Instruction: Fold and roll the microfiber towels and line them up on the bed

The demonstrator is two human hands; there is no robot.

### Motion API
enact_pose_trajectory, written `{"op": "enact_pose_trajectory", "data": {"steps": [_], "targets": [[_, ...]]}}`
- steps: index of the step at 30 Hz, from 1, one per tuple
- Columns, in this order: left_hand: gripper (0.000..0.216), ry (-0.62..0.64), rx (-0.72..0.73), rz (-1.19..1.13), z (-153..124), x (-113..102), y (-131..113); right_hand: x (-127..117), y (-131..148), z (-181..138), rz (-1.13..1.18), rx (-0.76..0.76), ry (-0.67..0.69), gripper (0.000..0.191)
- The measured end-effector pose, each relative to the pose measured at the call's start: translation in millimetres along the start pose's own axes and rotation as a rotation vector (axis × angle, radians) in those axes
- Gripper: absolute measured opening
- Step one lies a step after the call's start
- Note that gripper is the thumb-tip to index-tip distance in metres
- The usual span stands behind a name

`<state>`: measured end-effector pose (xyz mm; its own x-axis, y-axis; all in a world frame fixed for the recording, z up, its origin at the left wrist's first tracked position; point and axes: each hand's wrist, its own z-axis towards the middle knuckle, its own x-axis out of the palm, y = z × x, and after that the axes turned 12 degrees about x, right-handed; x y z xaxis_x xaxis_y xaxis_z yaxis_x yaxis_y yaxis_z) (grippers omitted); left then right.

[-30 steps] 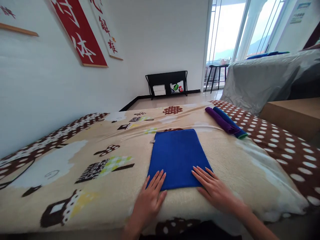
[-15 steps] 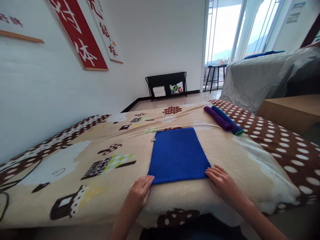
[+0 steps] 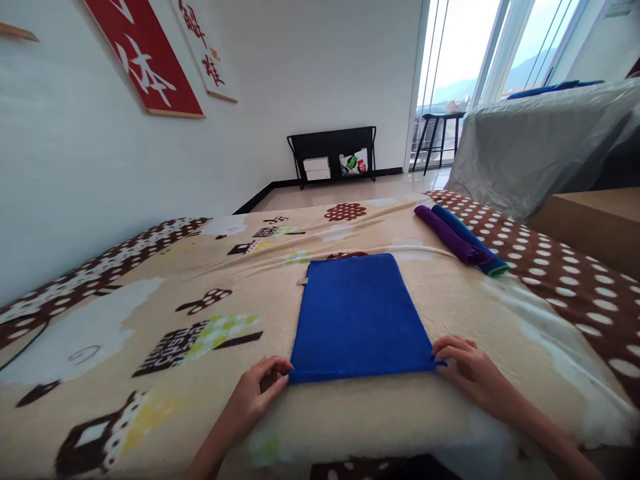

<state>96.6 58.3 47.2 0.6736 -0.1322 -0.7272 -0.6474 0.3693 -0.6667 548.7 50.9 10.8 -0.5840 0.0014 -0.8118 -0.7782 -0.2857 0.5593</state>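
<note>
A blue towel (image 3: pixel 357 313) lies flat in a rectangle on the patterned blanket (image 3: pixel 360 407), with a small white tag at its left edge. Its near edge is turned up in a narrow fold. My left hand (image 3: pixel 257 387) pinches the near left corner between thumb and fingers. At the near right corner, my right hand (image 3: pixel 467 370) pinches the end of the same folded edge. Farther off to the right, a purple rolled towel (image 3: pixel 450 233) lies beside a blue rolled towel (image 3: pixel 470 238) with a green edge.
A cardboard box (image 3: pixel 595 220) and a plastic-covered piece of furniture (image 3: pixel 530 147) stand to the right. By the far wall is a black rack (image 3: pixel 333 147); a black stool (image 3: pixel 443 127) stands near the window. Red and white scrolls (image 3: pixel 145 63) hang at left.
My hands have gone from resting flat on the towel's near corners to pinching them, and the near edge is now turned up slightly. The camera view has tilted down.
</note>
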Motion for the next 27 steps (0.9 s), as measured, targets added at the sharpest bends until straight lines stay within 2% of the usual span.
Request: {"op": "enact_pose_trajectory", "data": {"steps": [2, 5, 8, 10, 12, 14, 16, 18, 22, 24, 27], "targets": [[0.018, -0.01, -0.032, 0.058, 7.5, 5.3, -1.7, 1.5, 2.1, 4.3, -0.021, 0.051, 0.007, 0.021], [0.013, -0.127, -0.038, 0.233, 11.5, 24.5, -1.4, 11.9, 4.3, 6.6, -0.105, 0.125, -0.071, 0.021], [0.015, -0.286, -0.028, 0.478, 8.6, 47.0, -2.1, 27.4, 5.5, 5.3, -0.234, 0.168, -0.247, 0.012], [0.016, -0.362, -0.017, 0.646, 6.4, 57.7, -4.3, 36.4, 5.8, 2.9, -0.301, 0.167, -0.396, 0.014], [0.016, -0.409, 0.017, 0.756, 5.7, 63.3, -6.0, 42.0, 5.0, -0.4, -0.35, 0.129, -0.518, 0.016], [0.015, -0.429, 0.085, 0.794, 5.7, 64.4, -5.4, 43.6, 2.6, -4.1, -0.393, 0.039, -0.575, 0.013], [0.016, -0.416, 0.172, 0.791, 4.9, 62.4, -2.1, 41.5, -1.0, -7.2, -0.419, -0.074, -0.565, 0.017], [0.019, -0.39, 0.252, 0.788, 2.4, 59.0, 2.3, 37.0, -4.3, -9.8, -0.41, -0.124, -0.52, 0.021], [0.019, -0.331, 0.323, 0.833, -3.5, 55.0, 3.3, 28.5, -0.9, -12.4, -0.363, -0.075, -0.408, 0.019], [0.015, -0.331, 0.295, 0.871, -3.3, 55.7, -2.0, 28.0, 7.8, -10.6, -0.372, -0.049, -0.42, 0.021], [0.021, -0.364, 0.267, 0.958, 2.0, 57.1, -12.0, 33.1, 24.4, -2.7, -0.46, -0.016, -0.485, 0.025]]}}
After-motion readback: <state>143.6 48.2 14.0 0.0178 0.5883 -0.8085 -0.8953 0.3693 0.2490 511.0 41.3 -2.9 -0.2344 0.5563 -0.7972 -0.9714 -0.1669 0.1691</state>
